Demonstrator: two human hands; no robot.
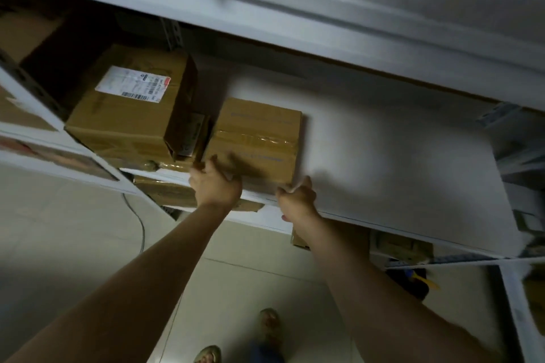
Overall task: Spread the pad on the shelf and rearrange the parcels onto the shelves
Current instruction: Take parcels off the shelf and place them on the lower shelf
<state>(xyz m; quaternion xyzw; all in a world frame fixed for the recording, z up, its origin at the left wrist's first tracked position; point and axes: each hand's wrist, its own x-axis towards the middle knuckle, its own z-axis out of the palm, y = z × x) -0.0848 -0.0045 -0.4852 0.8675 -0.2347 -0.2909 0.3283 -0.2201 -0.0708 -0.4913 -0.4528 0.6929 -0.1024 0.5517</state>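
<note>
A taped brown cardboard parcel (256,138) lies flat on the white pad (383,162) that covers the middle shelf. My left hand (213,184) grips the parcel's near left corner. My right hand (296,196) holds its near right corner at the pad's front edge. To the left stands a larger brown parcel (129,106) with a white shipping label on top; the two boxes sit close together with a narrow gap. The view is blurred.
A white upper shelf (354,18) hangs over the work area. More cardboard boxes (165,190) sit on the shelf below. A metal upright (513,303) stands at right. Pale floor tiles, a cable (138,221) and my feet (267,324) lie below.
</note>
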